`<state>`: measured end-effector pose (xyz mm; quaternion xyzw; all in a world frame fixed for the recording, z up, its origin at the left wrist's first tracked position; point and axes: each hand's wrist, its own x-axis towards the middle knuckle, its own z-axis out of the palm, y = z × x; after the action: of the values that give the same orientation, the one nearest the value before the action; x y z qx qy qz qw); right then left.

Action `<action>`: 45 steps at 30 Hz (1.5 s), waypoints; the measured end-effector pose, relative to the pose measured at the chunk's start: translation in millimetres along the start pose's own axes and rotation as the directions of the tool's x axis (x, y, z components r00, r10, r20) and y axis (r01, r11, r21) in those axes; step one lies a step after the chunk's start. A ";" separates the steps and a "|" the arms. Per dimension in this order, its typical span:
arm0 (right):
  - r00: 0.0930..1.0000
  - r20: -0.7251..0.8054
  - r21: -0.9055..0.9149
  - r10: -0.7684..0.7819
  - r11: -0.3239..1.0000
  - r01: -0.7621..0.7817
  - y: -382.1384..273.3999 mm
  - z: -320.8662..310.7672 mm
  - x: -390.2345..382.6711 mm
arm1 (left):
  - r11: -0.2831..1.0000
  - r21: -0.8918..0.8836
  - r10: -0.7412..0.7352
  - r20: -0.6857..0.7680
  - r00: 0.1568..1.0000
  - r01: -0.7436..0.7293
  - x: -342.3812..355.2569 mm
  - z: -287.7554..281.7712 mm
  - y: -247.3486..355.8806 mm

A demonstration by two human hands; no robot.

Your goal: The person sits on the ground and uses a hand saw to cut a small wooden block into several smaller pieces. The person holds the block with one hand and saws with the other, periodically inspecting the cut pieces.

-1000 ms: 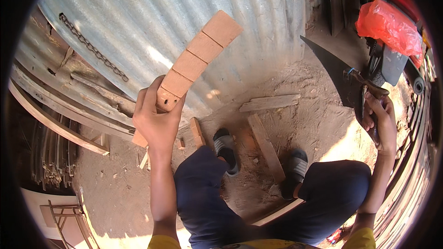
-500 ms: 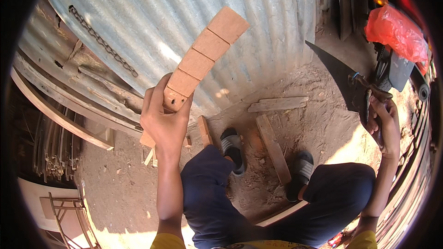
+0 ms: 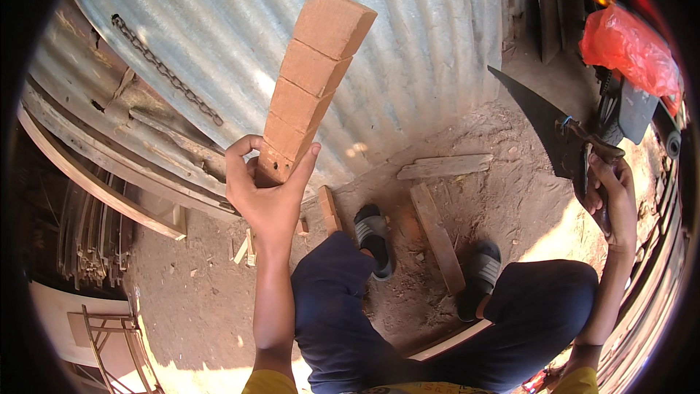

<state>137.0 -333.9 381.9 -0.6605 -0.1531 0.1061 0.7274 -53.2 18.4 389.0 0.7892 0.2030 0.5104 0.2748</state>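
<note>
My left hand (image 3: pixel 268 201) grips the lower end of a reddish-brown wooden block (image 3: pixel 310 76), thumb on one side and fingers on the other. The block stands raised in front of the corrugated sheet; several cut lines cross it, and small dark holes show near my grip. Off to the right, my right hand (image 3: pixel 612 197) is closed round the handle of a hand saw (image 3: pixel 543 128). The saw's dark blade points up and to the left, well apart from the block. A blue tie is wound near the blade's handle end.
Ahead stands a corrugated metal sheet (image 3: pixel 415 51). Planks (image 3: pixel 437 237) lie on the dirt ground by my sandalled feet, with a short wood piece (image 3: pixel 329 208) beside my left knee. A red plastic bag (image 3: pixel 631 51) hangs at the far right. Stacked wood strips (image 3: pixel 91 237) are at left.
The block has turned in my left hand: it now stands more upright, and a second side face shows. My right hand and the saw have hardly moved.
</note>
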 end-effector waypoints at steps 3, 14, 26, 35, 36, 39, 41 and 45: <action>1.000 -0.014 -0.017 0.000 1.000 -0.001 -0.5 0.1 -0.2 | 0.976 -0.196 -0.088 0.026 0.996 0.091 -1.3 1.9 0.4; 1.000 0.009 -0.006 0.010 1.000 -0.010 0.8 -3.1 0.1 | 0.952 -0.273 -0.135 0.032 0.990 0.139 -2.6 3.8 7.5; 0.999 -0.032 -0.028 0.026 0.999 -0.027 -0.8 2.5 -1.3 | 0.908 -0.386 -0.149 0.071 0.986 0.165 -3.4 5.4 -1.6; 1.000 -0.015 -0.011 0.024 1.000 -0.025 0.9 1.4 -0.1 | 0.893 -0.406 -0.164 0.105 0.981 0.193 -4.2 1.9 -2.8; 1.000 -0.006 -0.008 0.024 1.000 -0.024 0.4 1.6 -0.1 | 0.896 -0.397 -0.169 0.111 0.979 0.200 -4.1 2.0 -1.9; 1.000 -0.016 -0.011 0.021 1.000 -0.022 0.8 2.7 0.2 | 0.905 -0.371 -0.175 0.122 0.977 0.209 -4.2 1.8 -0.5; 0.999 -0.033 -0.016 0.022 1.000 -0.023 0.4 4.2 0.3 | 0.914 -0.353 -0.169 0.116 0.979 0.200 -4.3 0.9 -1.0; 0.999 -0.034 -0.029 0.026 0.999 -0.027 1.0 2.6 0.2 | 0.906 -0.379 -0.152 0.129 0.980 0.190 -4.5 0.8 -1.0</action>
<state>136.3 -331.3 381.1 -0.6750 -0.1336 0.1024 0.7184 -54.3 16.3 385.0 0.7216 0.1523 0.4758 0.4794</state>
